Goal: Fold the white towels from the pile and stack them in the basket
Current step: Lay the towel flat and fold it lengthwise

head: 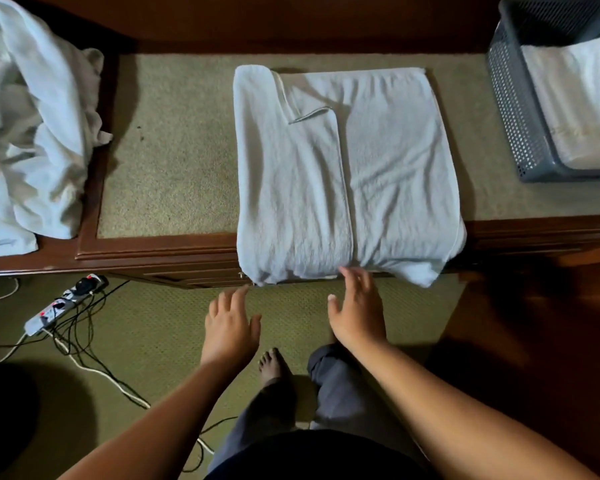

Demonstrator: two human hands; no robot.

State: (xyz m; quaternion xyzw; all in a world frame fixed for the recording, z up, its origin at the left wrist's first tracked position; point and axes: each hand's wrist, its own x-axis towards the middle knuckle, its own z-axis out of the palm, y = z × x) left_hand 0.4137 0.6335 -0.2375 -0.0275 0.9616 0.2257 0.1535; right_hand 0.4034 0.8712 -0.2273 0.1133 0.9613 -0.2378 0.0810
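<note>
Both hands, left and right, hover open and empty beside a folded white terry towel on a wooden-framed bench.

Half-folded white towel flat at centre; rumpled pile left; basket right

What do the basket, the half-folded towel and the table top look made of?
Basket: grey moulded plastic, matte, judging by its regular perforated wall. Towel: white terry cloth, likely cotton; nubbly pile, stitched hem. Table: glossy reddish wood frame around a beige inset, seemingly felt or carpet-like fabric.
</note>
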